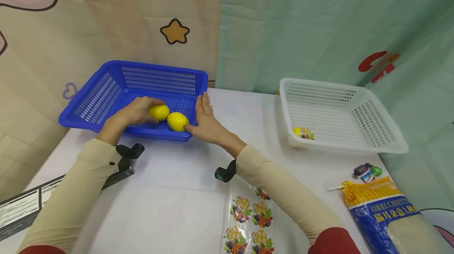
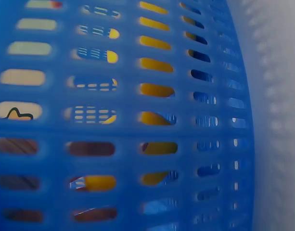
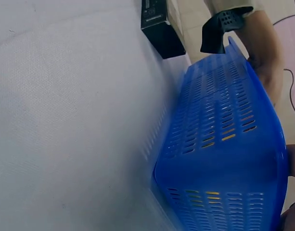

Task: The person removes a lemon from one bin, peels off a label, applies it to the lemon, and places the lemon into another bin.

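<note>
Inside the blue plastic basket (image 1: 161, 132), at its right front part, are two yellow lemons. My left hand (image 1: 138, 112) reaches in over the front rim, its fingers and thumb bent around the left lemon (image 1: 160, 112). Beside it, apparently touching, is the right lemon (image 1: 178, 122). My right hand (image 1: 207, 123) is at the basket's right end, fingers straight along the rim, thumb against the right lemon. In the left wrist view the slotted wall (image 2: 128, 137) hides most of the yellow fruit. The right wrist view has the basket's outside (image 3: 219, 110), with the left forearm (image 3: 265, 53) beyond.
A white basket (image 1: 340, 149) at the right has a small yellow item with a fruit sticker in its corner. Wrapped candies (image 1: 367, 172), a lollipop (image 1: 342, 185) and an orecchiette bag (image 1: 393, 214) lie nearby. A fruit sticker sheet (image 1: 248, 222) and black box (image 1: 32, 206) lie in front.
</note>
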{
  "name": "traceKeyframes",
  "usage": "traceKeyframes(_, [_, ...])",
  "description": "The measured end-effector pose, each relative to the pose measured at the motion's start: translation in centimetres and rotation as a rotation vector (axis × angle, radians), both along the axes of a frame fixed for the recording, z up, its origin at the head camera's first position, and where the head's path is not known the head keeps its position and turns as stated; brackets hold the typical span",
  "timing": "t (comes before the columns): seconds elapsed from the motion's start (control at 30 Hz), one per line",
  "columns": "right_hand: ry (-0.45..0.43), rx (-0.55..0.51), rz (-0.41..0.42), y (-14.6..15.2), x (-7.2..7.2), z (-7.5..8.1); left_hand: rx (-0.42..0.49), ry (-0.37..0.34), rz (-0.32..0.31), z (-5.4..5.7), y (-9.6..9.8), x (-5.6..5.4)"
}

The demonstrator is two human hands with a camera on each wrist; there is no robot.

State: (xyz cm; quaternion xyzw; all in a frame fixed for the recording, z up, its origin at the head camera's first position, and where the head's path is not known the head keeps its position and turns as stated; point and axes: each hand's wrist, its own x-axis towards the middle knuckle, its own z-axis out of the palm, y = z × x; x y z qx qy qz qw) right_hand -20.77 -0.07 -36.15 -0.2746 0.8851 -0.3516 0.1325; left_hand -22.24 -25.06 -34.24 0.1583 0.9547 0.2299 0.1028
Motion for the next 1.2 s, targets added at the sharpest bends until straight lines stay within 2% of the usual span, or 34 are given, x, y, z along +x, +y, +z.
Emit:
traceKeyframes(0.2, [-0.001, 0.002, 0.01, 0.1, -0.2, -0.1, -0.001, 0.037, -0.025, -0.3, 0.0, -0.8])
traceKeyframes(0.43, [0.009, 0.001, 0.003, 0.1, -0.1, -0.1, 0.025, 0.044, -0.033, -0.3, -0.1, -0.7])
traceKeyframes(0.63, [-0.007, -0.026, 0.003, 0.1, 0.1, -0.1, 0.056, 0.09, -0.022, -0.1, -0.8, -0.4])
traceKeyframes(0.77, [0.001, -0.023, 0.006, 0.1, 0.0, -0.2, 0.096, 0.121, 0.005, 0.7, -1.3, 0.1])
traceKeyframes(0.93, [0.004, -0.022, 0.001, 0.2, 0.0, -0.1, 0.161, 0.19, 0.021, 2.5, -1.0, 1.3])
traceKeyframes(1.2, [-0.014, -0.023, -0.003, 0.3, 0.0, -0.2, 0.221, 0.317, -0.052, 4.9, 1.1, 3.0])
